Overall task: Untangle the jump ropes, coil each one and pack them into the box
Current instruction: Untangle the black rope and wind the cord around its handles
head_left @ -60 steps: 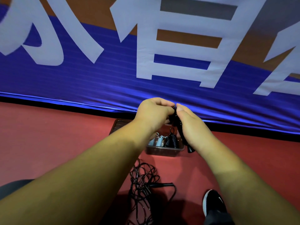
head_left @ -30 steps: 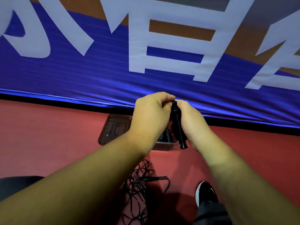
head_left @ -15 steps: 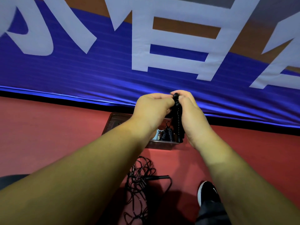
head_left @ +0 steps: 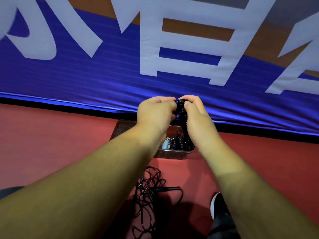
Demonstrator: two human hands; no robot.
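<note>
Your left hand [head_left: 155, 111] and right hand [head_left: 196, 114] pinch a wound black jump rope [head_left: 184, 125] above the brown box [head_left: 172, 153]. A tangled black rope [head_left: 148, 190] lies on the red floor [head_left: 51, 144] below your arms.

Two seconds back, the coiled rope [head_left: 185, 125] slanted to the right between my hands, its lower end hanging past the near right corner of the box [head_left: 172, 155]. It has since swung upright. Lower end now sits in front of the box's right end; can't tell whether it is inside. My left hand [head_left: 155, 111] and right hand [head_left: 196, 116] have drawn closer together at the top. Two small loops [head_left: 180, 103] now show between my fingertips, where my left hand covered them before. Right palm has turned flatter along the bundle.
</note>
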